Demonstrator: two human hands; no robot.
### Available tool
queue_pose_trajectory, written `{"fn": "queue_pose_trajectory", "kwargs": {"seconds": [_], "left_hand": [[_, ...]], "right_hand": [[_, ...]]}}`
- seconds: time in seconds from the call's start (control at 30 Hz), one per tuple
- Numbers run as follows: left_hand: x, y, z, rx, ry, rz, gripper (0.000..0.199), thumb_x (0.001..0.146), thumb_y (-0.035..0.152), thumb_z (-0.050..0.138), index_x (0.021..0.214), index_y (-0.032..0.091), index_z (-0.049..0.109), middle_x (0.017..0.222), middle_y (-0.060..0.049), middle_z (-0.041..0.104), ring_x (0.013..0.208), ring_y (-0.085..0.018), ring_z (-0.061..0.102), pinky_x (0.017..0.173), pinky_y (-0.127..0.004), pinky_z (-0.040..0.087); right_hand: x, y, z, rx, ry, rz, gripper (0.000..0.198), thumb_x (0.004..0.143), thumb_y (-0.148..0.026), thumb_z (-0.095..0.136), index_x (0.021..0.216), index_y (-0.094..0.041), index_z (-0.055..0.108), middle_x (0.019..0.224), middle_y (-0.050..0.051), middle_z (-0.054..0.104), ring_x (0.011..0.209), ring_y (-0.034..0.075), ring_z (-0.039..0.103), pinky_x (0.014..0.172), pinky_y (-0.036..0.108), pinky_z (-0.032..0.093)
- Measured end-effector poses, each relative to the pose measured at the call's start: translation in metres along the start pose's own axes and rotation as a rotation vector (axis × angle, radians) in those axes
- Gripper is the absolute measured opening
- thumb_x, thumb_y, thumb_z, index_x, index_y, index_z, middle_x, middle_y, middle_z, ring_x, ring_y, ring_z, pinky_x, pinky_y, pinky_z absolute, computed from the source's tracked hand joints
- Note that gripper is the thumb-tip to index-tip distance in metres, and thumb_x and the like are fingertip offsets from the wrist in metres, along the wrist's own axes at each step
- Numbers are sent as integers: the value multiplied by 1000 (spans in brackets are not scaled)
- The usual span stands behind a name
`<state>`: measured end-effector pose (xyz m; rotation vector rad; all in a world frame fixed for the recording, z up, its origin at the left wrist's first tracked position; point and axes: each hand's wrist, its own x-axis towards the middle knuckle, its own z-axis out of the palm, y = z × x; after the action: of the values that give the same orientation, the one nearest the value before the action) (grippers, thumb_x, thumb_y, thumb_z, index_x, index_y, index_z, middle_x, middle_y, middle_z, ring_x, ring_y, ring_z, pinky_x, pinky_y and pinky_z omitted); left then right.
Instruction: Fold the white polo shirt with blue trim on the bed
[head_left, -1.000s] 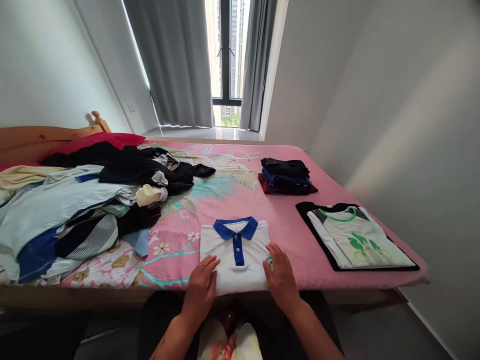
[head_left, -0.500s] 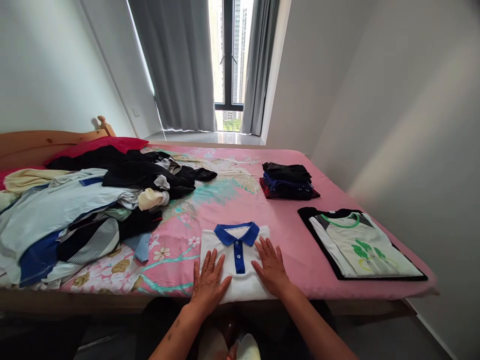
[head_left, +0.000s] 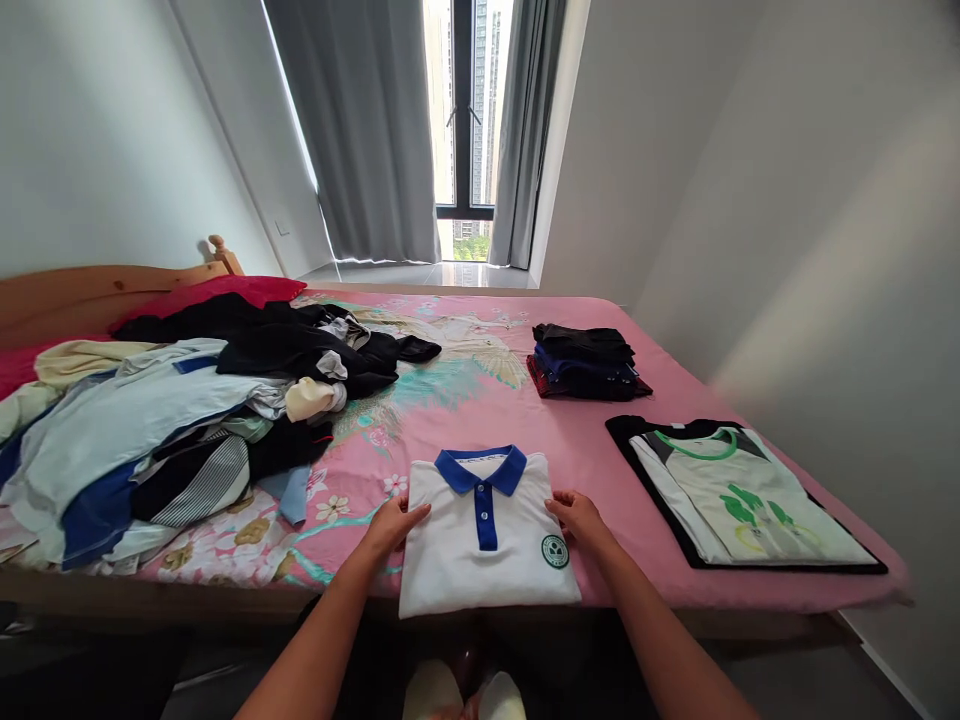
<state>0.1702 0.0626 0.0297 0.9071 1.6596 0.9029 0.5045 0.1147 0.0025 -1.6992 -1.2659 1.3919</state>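
Note:
A folded white polo shirt (head_left: 450,560) with a blue collar, a blue button strip and a round green badge lies at the front edge of the bed. My left hand (head_left: 394,522) grips its left side, thumb on top and fingers tucked underneath. On the opposite side my right hand (head_left: 581,520) holds the right edge in the same way, thumb over the cloth. The fingertips of both hands are partly hidden by the shirt.
To the left is a loose heap of clothes (head_left: 142,410). A small stack of dark folded clothes (head_left: 585,365) sits farther back. Folded T-shirts, a white one (head_left: 705,490) on top of black, lie at the right. A pink patterned sheet (head_left: 465,410) covers the bed.
Both hands have gone from lying flat on the polo shirt to holding its left and right sides. The green badge, covered before, now shows. The view has shifted slightly.

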Motion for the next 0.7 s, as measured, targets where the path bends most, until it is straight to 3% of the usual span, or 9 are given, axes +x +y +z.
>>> {"fn": "queue_pose_trajectory", "kwargs": {"seconds": [0.1,0.23,0.4,0.53,0.63,0.7], "left_hand": [[5,12,6,-20,-33,-55,36,54,34,80,78,13,64,68,-10,69,61,-25,65,51,-30,49],[-1,17,13,-151,-124,-75,39,57,31,79,89,15,64,78,-12,72,68,-27,68,56,-32,53],[-10,21,13,-374,-211,-119,51,58,24,78,105,17,58,84,-11,73,72,-30,69,62,-39,56],[-10,32,13,-446,-327,-277,53,61,23,76,110,12,57,80,-10,73,79,-32,69,70,-40,57],[-13,47,28,-493,-403,-359,57,61,23,77,113,10,56,84,-11,73,87,-34,68,73,-40,57],[-16,62,50,-489,-437,-348,63,59,22,78,117,11,55,90,-11,73,91,-35,67,74,-41,57]], "right_hand": [[4,-12,3,48,-110,58,29,68,-31,64,91,-14,63,80,6,67,61,15,62,48,23,46],[9,-26,7,112,-176,102,22,61,-23,67,80,-12,63,67,6,65,54,16,60,44,24,43],[6,-33,10,286,-199,38,24,58,-18,64,81,-12,62,73,6,67,62,17,62,52,24,47],[-4,-30,12,438,-213,-47,28,63,-22,58,90,-15,61,80,4,68,66,16,62,59,26,49],[-11,-26,-8,504,-198,-108,29,62,-24,62,91,-17,61,80,2,67,65,15,61,60,26,48],[-17,-25,-39,521,-175,-172,31,63,-28,66,91,-17,60,81,2,67,65,15,60,60,26,48]]}}
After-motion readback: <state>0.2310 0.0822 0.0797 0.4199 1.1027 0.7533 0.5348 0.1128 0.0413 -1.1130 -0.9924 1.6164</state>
